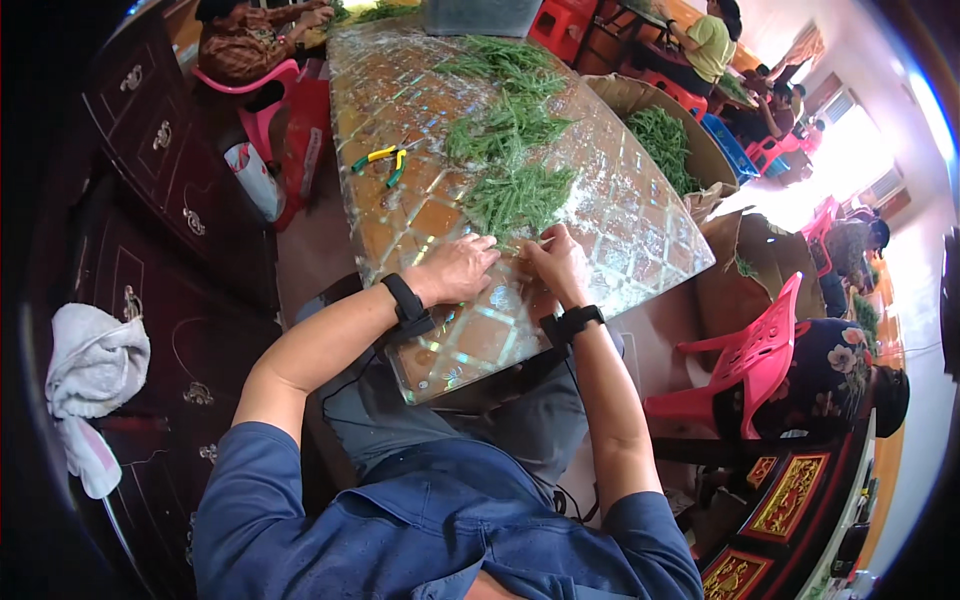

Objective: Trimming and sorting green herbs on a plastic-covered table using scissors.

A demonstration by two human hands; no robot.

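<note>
At the near side of a tiled-pattern table [430, 215], both my hands work just below a pile of feathery green sprigs [520, 198]. My left hand [458, 268] lies low over the tabletop, fingers bent and drawn together towards the sprigs' near ends. My right hand [560, 262] is closed in a pinch beside it, a short gap away. What either hand's fingertips hold is too small to make out. Two more heaps of green sprigs [508, 128] stretch towards the far end. Pliers with yellow and green handles [382, 162] rest left of them.
White powder [625, 215] is scattered over the table. A grey plastic bin [482, 16] stands at its far end. Cardboard boxes, one with green sprigs [660, 145], and a pink chair [745, 350] are on the right. Dark drawers [165, 150] line the left. Several people sit farther off.
</note>
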